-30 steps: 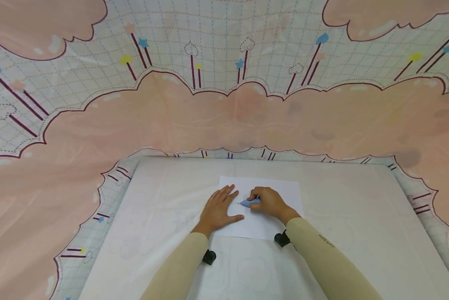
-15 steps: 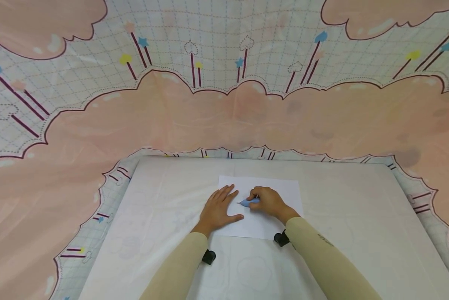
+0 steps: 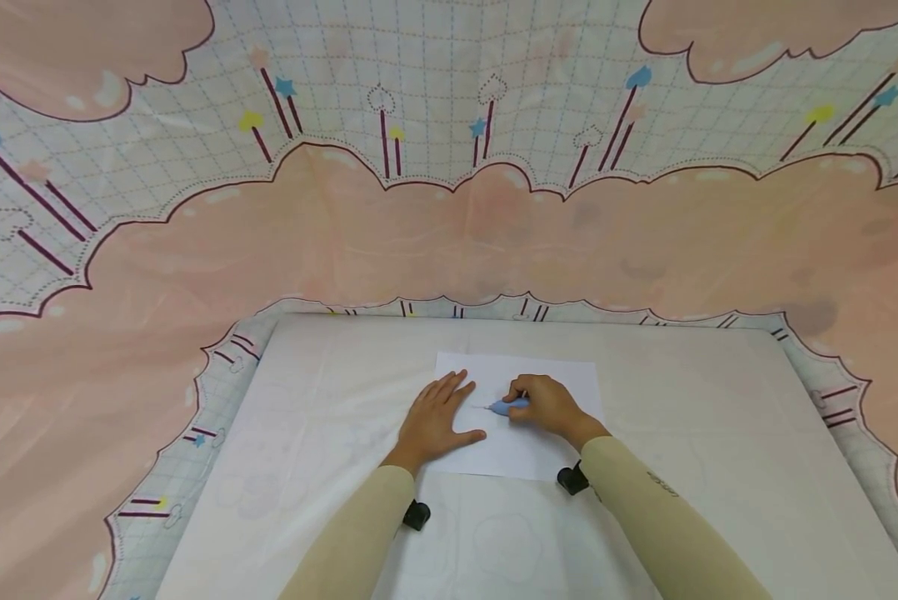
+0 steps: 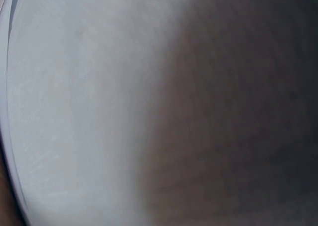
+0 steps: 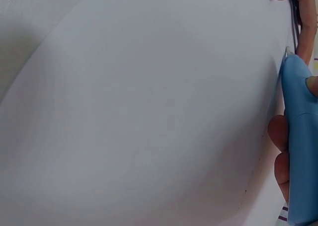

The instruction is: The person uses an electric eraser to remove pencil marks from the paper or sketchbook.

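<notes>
A sheet of white paper (image 3: 542,450) lies on the white-covered table. My left hand (image 3: 434,421) rests on its left part, fingers spread and thumb pointing right. In my right hand (image 3: 550,404) I grip a thick, light-blue, pen-shaped tool (image 3: 511,407) with a thin tip pointing left toward my left hand. A faint thin line shows on the paper just left of that tip. The right wrist view shows the blue tool (image 5: 302,146) close up, with fingertips (image 5: 279,131) curled beside it. The left wrist view is mostly blurred paper and a dark shape.
The white tabletop (image 3: 719,467) extends on both sides of the paper. Behind it hangs a printed curtain (image 3: 449,242) with peach cloud shapes. Black wrist cameras sit under both beige sleeves (image 3: 659,508).
My right hand and the blue tool have moved slightly to the right along the paper in the last half second. The left hand stays in place.
</notes>
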Available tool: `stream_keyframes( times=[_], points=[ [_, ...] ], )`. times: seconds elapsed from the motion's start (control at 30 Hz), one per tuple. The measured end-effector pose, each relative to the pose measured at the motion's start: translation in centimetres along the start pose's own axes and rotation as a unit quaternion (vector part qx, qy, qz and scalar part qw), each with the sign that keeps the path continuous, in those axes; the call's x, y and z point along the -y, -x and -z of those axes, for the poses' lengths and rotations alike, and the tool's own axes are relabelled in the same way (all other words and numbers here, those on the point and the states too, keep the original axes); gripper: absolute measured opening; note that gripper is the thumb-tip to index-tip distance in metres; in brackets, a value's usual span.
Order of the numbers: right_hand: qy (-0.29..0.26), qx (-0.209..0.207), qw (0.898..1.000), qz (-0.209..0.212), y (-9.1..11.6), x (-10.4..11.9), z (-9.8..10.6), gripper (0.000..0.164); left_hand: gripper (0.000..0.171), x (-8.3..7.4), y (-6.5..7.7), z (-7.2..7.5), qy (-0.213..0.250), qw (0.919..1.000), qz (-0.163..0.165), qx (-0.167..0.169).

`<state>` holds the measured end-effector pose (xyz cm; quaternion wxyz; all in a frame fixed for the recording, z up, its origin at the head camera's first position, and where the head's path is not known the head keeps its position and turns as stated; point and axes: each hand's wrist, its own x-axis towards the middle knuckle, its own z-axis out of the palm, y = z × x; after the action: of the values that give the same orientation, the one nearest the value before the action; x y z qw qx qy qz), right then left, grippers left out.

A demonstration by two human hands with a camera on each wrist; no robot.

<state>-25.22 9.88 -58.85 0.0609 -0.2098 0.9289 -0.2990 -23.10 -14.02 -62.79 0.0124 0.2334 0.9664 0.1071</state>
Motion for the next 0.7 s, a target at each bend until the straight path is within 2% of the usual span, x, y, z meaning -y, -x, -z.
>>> stream_keyframes(
  times=[0.33, 0.7],
  points=[
    [-0.014, 0.007, 1.0, 0.02, -0.7, 0.3, -0.4, 0.011, 0.093, 0.1, -0.2, -0.4, 0.004, 1.0, -0.003, -0.004],
    [0.003, 0.007, 0.999, 0.035, -1.4, 0.7, -0.9, 0.01, 0.092, 0.1, -0.3, -0.4, 0.003, 1.0, -0.004, -0.007]
  ],
)
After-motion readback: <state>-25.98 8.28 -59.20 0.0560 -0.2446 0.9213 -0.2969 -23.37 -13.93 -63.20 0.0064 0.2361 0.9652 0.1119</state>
